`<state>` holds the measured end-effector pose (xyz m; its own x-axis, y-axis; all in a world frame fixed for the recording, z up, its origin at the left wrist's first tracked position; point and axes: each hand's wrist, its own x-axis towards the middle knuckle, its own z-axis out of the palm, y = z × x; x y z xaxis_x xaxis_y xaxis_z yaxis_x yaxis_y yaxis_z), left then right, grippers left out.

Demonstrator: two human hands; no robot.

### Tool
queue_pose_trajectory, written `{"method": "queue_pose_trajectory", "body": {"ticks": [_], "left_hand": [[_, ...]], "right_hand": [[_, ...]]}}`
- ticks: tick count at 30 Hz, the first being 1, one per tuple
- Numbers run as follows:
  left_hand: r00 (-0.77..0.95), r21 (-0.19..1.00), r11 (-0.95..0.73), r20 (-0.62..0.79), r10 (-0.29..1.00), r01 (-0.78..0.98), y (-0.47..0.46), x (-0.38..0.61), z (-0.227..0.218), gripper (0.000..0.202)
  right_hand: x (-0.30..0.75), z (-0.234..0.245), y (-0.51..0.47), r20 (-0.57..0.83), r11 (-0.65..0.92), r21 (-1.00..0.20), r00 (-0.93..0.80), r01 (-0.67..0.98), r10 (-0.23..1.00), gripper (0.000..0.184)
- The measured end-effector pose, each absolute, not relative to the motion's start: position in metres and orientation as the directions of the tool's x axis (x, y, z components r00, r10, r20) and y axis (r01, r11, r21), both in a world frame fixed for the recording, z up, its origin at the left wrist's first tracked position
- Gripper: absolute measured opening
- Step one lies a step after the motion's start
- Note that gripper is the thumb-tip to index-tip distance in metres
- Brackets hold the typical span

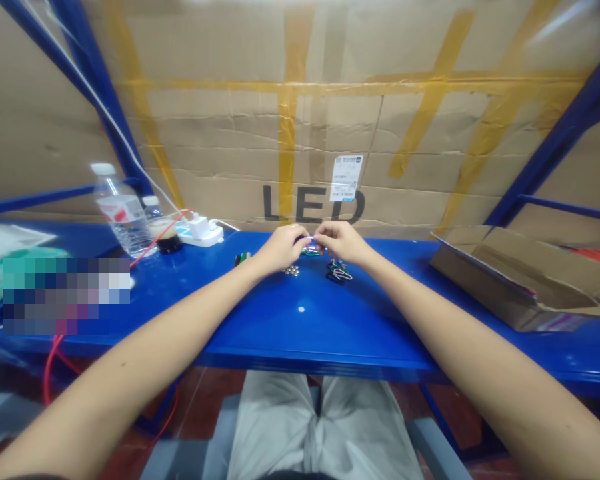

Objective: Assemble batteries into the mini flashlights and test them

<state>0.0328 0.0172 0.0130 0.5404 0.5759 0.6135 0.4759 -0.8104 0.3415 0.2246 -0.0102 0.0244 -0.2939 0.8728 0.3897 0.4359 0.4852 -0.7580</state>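
Both arms reach far forward over the blue metal table (300, 333). My left hand (283, 245) and my right hand (341, 240) meet at the back of the table, fingers pinched together on a small coloured paper clip (311, 249) held between them. Just right of it lies a small pile of coloured paper clips (338, 271). Under my left hand lies a cluster of small silver beads (292, 270). A dark marker or pen (241, 258) rests left of my left hand.
A clear water bottle (121, 212) and a small dark jar (166, 235) stand at the back left beside a white power strip (200, 231) with red and white cables. A flattened cardboard box (525, 277) lies at the right. Taped cardboard (310, 133) walls the back.
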Motion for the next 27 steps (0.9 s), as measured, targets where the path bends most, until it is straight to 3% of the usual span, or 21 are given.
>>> {"method": "queue_pose_trajectory", "body": {"ticks": [2,6,9,13,20,27], "left_hand": [[0.528,0.381,-0.809,0.618,0.583,0.447,0.015,0.033,0.014,0.019],[0.524,0.529,-0.765,0.561,0.64,0.367,0.012,0.034,0.016,0.02],[0.538,0.588,-0.745,0.536,0.65,0.314,0.011,0.034,0.017,0.021],[0.511,0.534,-0.786,0.603,0.612,0.31,0.01,0.034,0.017,0.011],[0.501,0.34,-0.852,0.697,0.513,0.399,0.004,0.035,0.016,0.01],[0.551,0.295,-0.859,0.67,0.498,0.418,0.003,0.034,0.019,0.013]], "right_hand": [[0.225,0.025,-0.01,0.426,0.519,-0.725,-0.297,0.454,0.855,0.012],[0.227,0.026,-0.011,0.584,0.657,-0.52,-0.335,0.546,0.74,0.011],[0.227,0.027,-0.013,0.615,0.679,-0.43,-0.358,0.594,0.703,0.011],[0.224,0.029,-0.016,0.572,0.623,-0.484,-0.316,0.615,0.757,0.014],[0.216,0.033,-0.022,0.368,0.452,-0.748,-0.263,0.486,0.892,0.017],[0.218,0.04,-0.026,0.284,0.432,-0.742,-0.343,0.513,0.895,0.034]]}}
